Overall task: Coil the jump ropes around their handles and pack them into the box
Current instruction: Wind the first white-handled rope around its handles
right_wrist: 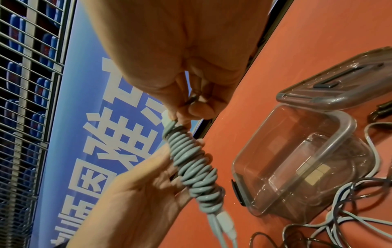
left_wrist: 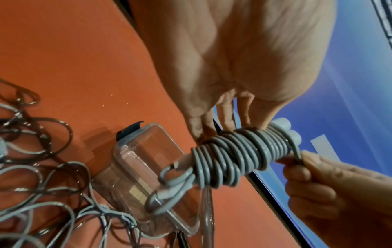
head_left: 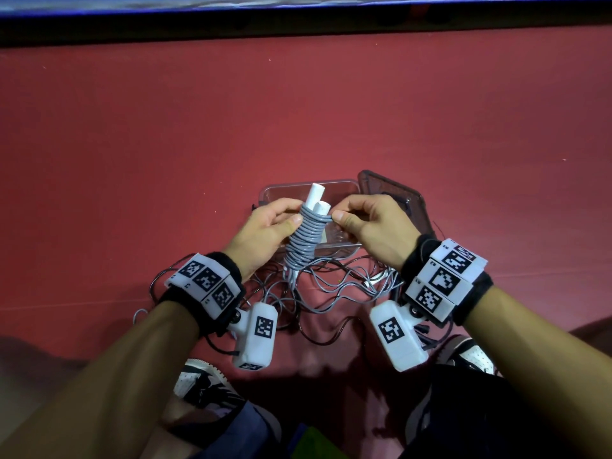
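Left hand (head_left: 265, 230) is gripping the grey rope coil (head_left: 304, 238) wound round 2 white handles (head_left: 316, 198), held just above the clear box (head_left: 341, 187). Right hand (head_left: 374, 226) is pinching the rope's top turn w/ thumb & forefinger. Loose ropes (head_left: 334, 286) are lying in a tangle on the red floor (head_left: 165, 144) beside the box, nearer the person.

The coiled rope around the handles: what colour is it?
Grey, wound over white handles. The rope shows best in the left wrist view.
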### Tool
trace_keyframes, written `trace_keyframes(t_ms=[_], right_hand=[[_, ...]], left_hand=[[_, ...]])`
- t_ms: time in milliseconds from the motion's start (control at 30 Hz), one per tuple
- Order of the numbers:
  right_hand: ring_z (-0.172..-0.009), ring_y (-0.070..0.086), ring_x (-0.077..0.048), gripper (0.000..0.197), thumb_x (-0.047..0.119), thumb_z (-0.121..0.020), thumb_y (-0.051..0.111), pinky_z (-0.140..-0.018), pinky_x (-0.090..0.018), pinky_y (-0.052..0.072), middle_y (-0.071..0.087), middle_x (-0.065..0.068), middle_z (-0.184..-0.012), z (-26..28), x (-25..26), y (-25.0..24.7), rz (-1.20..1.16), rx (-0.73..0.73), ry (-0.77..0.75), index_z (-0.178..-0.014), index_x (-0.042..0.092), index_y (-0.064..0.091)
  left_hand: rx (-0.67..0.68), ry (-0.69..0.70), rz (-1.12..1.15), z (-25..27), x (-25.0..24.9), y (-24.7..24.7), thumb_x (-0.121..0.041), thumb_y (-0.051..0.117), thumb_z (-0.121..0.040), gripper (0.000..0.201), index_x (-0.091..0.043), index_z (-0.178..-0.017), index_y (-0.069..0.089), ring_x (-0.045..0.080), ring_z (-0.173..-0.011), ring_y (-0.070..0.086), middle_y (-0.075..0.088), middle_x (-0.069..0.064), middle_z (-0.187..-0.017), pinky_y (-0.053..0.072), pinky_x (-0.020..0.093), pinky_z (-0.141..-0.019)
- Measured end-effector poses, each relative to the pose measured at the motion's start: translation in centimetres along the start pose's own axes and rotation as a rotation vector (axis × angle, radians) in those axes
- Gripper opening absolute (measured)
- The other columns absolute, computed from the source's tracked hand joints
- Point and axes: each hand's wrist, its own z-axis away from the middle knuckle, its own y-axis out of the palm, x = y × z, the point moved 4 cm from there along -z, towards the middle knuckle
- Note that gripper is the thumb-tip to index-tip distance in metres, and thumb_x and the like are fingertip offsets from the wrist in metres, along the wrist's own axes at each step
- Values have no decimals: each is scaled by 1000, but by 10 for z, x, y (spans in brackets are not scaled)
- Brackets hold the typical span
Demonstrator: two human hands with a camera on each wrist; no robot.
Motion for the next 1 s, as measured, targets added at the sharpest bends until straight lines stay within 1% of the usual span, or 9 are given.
trace_keyframes(t_ms=[100, 233, 333, 533, 633, 700, 767, 833, 1000], right_hand=[[-54, 53, -4, 20, 13, -97, 62, -63, -27, 45, 59, 7, -60, 1, 2, 1, -17, -21, 29, -78, 14, 67], [-57, 53, -10, 21, 17, -96, 65, -62, -29, 46, 60, 6, -60, 2, 5, 2, -40, -22, 32, -75, 14, 67], [-60, 53, -13, 20, 17, -95, 66, -62, -29, 46, 61, 1, -64, 3, 9, 2, -49, -9, 7, -79, 5, 68], [-59, 54, -5, 17, 7, -98, 59, -64, -17, 46, 60, 6, -66, 4, 10, 2, -68, 31, -17, -84, 6, 68], [-65, 56, -11, 17, 3, -99, 56, -68, -28, 51, 63, 2, -72, 2, 9, 2, -112, 44, -1, -91, 3, 70], [-65, 56, -13, 16, 3, -99, 57, -69, -32, 52, 63, 4, -71, 1, 9, 2, -121, 46, 3, -91, 5, 71], [-66, 56, -14, 15, 5, -98, 58, -70, -35, 53, 63, 6, -70, 1, 8, 1, -131, 45, 11, -92, 6, 72], [-65, 56, -14, 15, 6, -98, 59, -69, -36, 52, 63, 6, -70, 0, 7, 2, -150, 45, 19, -91, 4, 72], [-62, 51, -15, 15, 7, -97, 61, -65, -34, 45, 61, 6, -66, 0, 5, 2, -194, 33, 29, -85, 4, 68]], left_hand=[[11, 25, -70, -1, -4, 4, -24, 56, -97, 29, -36, -120, 69, 19, -118, 66, 73, -1, -123, 46, 40, -110], [83, 19, -90, 2, 0, 11, -21, 73, -92, 39, -24, -130, 65, 13, -117, 66, 71, -1, -125, 48, 32, -107], [30, 68, -114, 2, 1, 8, -43, 79, -85, 44, -28, -125, 69, 15, -116, 67, 67, 9, -130, 49, 34, -106], [32, 52, -64, 4, -5, 9, -13, 67, -95, 25, -16, -119, 70, 7, -101, 71, 77, -2, -109, 51, 17, -89], [19, 14, 9, 7, -6, 10, -10, 62, -97, 20, -13, -115, 70, 11, -97, 71, 77, 1, -103, 58, 32, -92], [-10, -14, 30, 8, -6, 10, -20, 62, -96, 20, -14, -114, 70, 18, -97, 68, 75, 12, -104, 53, 51, -101], [-24, -30, 33, 7, -6, 9, -24, 63, -96, 23, -12, -113, 70, 22, -97, 67, 73, 24, -108, 49, 58, -103], [-27, -40, 37, 7, -6, 9, -23, 63, -96, 22, -9, -112, 69, 20, -95, 69, 73, 23, -108, 51, 54, -100], [14, -36, 57, 7, -4, 12, -20, 63, -94, 15, -15, -107, 69, 6, -85, 71, 77, -2, -91, 60, 27, -82]])
